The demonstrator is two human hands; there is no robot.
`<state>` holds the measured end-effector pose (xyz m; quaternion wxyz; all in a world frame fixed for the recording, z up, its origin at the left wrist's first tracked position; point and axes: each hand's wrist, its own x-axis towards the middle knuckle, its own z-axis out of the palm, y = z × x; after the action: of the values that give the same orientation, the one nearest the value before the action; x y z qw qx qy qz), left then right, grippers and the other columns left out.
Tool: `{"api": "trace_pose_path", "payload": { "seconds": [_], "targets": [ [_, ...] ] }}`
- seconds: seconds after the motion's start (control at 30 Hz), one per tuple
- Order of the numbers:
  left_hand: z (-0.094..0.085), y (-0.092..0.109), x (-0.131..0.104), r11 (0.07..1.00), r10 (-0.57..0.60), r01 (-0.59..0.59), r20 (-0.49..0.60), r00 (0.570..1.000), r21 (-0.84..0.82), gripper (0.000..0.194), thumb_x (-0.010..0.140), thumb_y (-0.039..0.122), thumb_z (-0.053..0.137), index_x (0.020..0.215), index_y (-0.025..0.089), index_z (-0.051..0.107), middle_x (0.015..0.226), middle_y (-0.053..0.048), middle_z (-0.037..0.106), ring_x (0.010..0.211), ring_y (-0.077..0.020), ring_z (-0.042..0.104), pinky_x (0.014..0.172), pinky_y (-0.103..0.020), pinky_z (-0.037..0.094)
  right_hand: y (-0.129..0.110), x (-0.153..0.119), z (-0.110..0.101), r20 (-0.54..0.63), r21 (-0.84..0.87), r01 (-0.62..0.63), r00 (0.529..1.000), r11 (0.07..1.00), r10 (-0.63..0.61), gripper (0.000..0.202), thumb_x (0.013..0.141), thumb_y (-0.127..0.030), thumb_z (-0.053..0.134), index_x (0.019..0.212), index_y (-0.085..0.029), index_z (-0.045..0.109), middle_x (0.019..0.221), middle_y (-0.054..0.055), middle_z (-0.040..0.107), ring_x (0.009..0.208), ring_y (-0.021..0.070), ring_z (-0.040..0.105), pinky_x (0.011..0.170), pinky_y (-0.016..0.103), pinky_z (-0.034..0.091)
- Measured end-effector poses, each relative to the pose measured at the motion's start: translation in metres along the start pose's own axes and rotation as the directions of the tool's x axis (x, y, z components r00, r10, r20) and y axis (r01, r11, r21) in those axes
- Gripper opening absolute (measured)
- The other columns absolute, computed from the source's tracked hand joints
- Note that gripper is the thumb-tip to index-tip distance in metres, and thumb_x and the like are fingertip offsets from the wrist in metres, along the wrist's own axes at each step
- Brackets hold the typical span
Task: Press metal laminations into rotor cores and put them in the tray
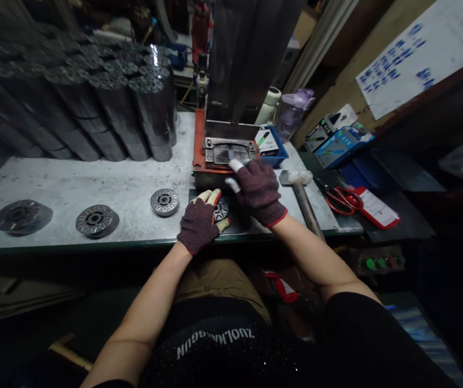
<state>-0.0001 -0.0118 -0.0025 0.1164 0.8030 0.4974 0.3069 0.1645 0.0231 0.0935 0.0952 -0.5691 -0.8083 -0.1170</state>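
My left hand (200,223), in a dark glove with pale fingertips, grips a round slotted metal disc (220,209) near the table's front edge. Fingers and thumb lie around the disc, and the hand covers part of it. My right hand (258,188), gloved alike, hovers at the front of an orange-based press (200,145). Its white-tipped fingers are apart, with nothing seen in them. They overlap the near edge of the metal fixture (227,154); I cannot tell if they touch. Left of my left hand lie three similar discs, the nearest disc (165,202) flat on the table.
Stacked metal cylinders (151,116) fill the back left of the table (134,180). A hammer (306,205) lies right of my right hand, with red-handled scissors (342,200) beyond. Behind stand a blue bin (278,153), a white bottle (268,105) and a purple bottle (294,113).
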Motion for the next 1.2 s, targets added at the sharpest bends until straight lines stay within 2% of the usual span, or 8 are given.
{"api": "trace_pose_path", "payload": {
  "seconds": [0.1,0.33,0.57,0.7,0.9,0.97,1.07,1.2],
  "targets": [
    [0.001,0.002,0.000,1.000,-0.016,0.017,-0.017,1.000,0.022,0.078,0.081,0.045,0.074,0.147,0.014,0.046,0.144,-0.019,0.052,0.135,-0.0339,0.050,0.114,-0.047,0.040,0.007,0.019,0.000,-0.111,-0.001,0.041,0.993,0.999,-0.041,0.055,0.100,-0.043,0.045,0.146,-0.012,0.050,0.129,0.019,0.062,0.123,0.0345,0.050,0.105,0.050,0.035],
    [0.000,0.000,-0.001,1.000,0.011,-0.011,0.007,1.000,0.009,0.082,0.080,0.046,0.075,0.149,0.016,0.042,0.150,-0.018,0.049,0.140,-0.0346,0.045,0.116,-0.048,0.039,0.004,0.038,0.017,-0.089,-0.008,0.007,0.996,1.000,-0.008,0.055,0.100,-0.042,0.047,0.145,-0.011,0.050,0.145,0.020,0.051,0.132,0.0356,0.042,0.113,0.056,0.025],
    [0.000,-0.003,0.000,0.999,0.029,-0.029,0.011,1.000,-0.014,0.077,0.083,0.042,0.073,0.150,0.017,0.042,0.151,-0.016,0.047,0.140,-0.0331,0.046,0.117,-0.046,0.039,0.004,0.044,0.000,-0.009,-0.056,0.078,0.997,0.995,-0.079,0.036,0.101,-0.030,0.046,0.127,-0.014,0.065,0.122,0.016,0.066,0.118,0.0310,0.054,0.101,0.047,0.037],
    [0.001,-0.003,-0.001,1.000,0.027,-0.027,0.013,1.000,-0.017,0.077,0.083,0.042,0.073,0.149,0.016,0.043,0.150,-0.017,0.049,0.139,-0.0325,0.047,0.116,-0.045,0.039,0.004,0.022,0.001,-0.042,0.014,0.023,0.999,1.000,-0.023,0.036,0.104,-0.032,0.041,0.119,-0.016,0.070,0.109,0.013,0.072,0.104,0.0269,0.063,0.090,0.039,0.044],
    [0.001,-0.002,0.000,1.000,0.022,-0.022,0.006,1.000,-0.020,0.076,0.082,0.041,0.074,0.148,0.017,0.045,0.149,-0.016,0.050,0.138,-0.0323,0.047,0.115,-0.046,0.040,0.014,-0.032,0.032,-0.135,0.471,0.015,0.989,0.882,0.055,0.032,0.101,-0.031,0.044,0.110,-0.021,0.073,0.109,0.007,0.076,0.103,0.0201,0.068,0.092,0.034,0.052],
    [0.000,-0.002,0.001,0.999,0.025,-0.024,0.012,1.000,-0.022,0.076,0.081,0.040,0.074,0.148,0.016,0.045,0.148,-0.017,0.050,0.137,-0.0324,0.048,0.115,-0.045,0.040,0.013,-0.041,0.038,-0.087,0.511,-0.006,0.994,0.860,0.058,0.033,0.099,-0.028,0.044,0.119,-0.021,0.069,0.116,0.006,0.075,0.106,0.0199,0.068,0.094,0.035,0.052],
    [-0.001,-0.001,0.001,1.000,0.014,-0.014,0.013,1.000,-0.023,0.075,0.081,0.041,0.073,0.147,0.016,0.046,0.147,-0.016,0.052,0.136,-0.0324,0.049,0.114,-0.045,0.041,0.005,-0.043,0.034,0.125,0.348,-0.034,0.992,0.937,-0.011,0.033,0.098,-0.026,0.047,0.124,-0.018,0.066,0.118,0.010,0.074,0.107,0.0230,0.069,0.091,0.035,0.052],
    [-0.001,-0.002,0.001,0.999,0.007,-0.006,0.014,1.000,-0.038,0.076,0.081,0.044,0.073,0.146,0.016,0.046,0.146,-0.016,0.052,0.136,-0.0319,0.050,0.113,-0.046,0.042,-0.009,-0.029,0.014,0.423,0.085,0.130,0.893,0.988,-0.154,0.033,0.096,-0.028,0.052,0.123,-0.018,0.067,0.111,0.014,0.075,0.101,0.0284,0.071,0.082,0.035,0.052]
  ]
}}
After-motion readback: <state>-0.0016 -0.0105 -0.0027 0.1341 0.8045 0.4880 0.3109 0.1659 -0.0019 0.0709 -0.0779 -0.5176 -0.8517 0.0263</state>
